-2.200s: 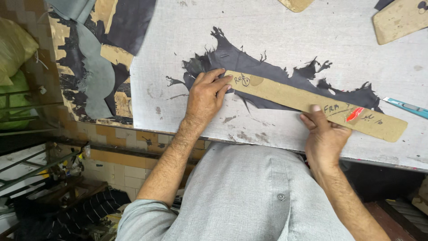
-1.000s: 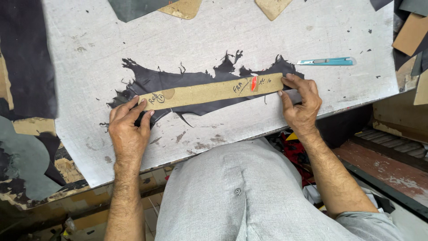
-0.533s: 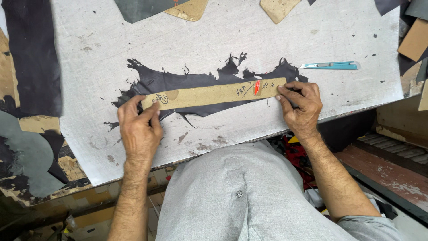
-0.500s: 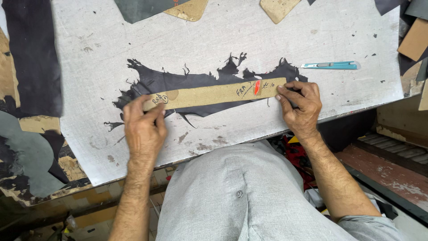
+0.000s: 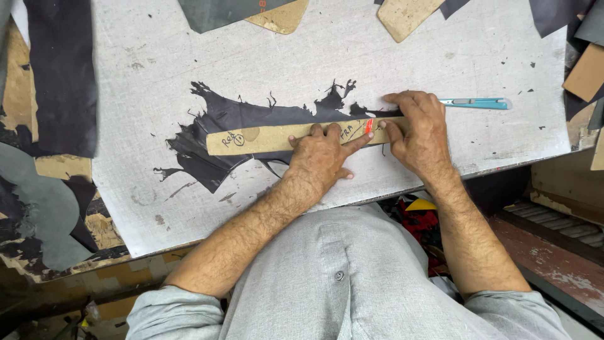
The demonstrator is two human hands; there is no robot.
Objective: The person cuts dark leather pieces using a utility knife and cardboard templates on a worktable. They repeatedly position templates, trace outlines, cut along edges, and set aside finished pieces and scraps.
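On the pale worktop a long tan cardboard strip lies across a ragged piece of dark leather, and both hands press down on it. Left hand is spread flat near the middle of the strip, fingers splayed along its length with the forefinger stretched toward a small red mark; it grips nothing, only pins the strip. Right hand covers the strip's right end, fingers curled over the far edge and thumb on the near edge, so that end sits between them. Whether anything small is tucked under that palm cannot be told. Held this way, the strip looks weighted at two spots so that it stays put on the leather beneath, whose torn fringe shows above and below it.

Just beyond the right hand, a slim teal knife lies on the worktop, apart from the fingers. More cardboard shapes and dark offcuts sit along the worktop's far and left edges, well clear of the hands.
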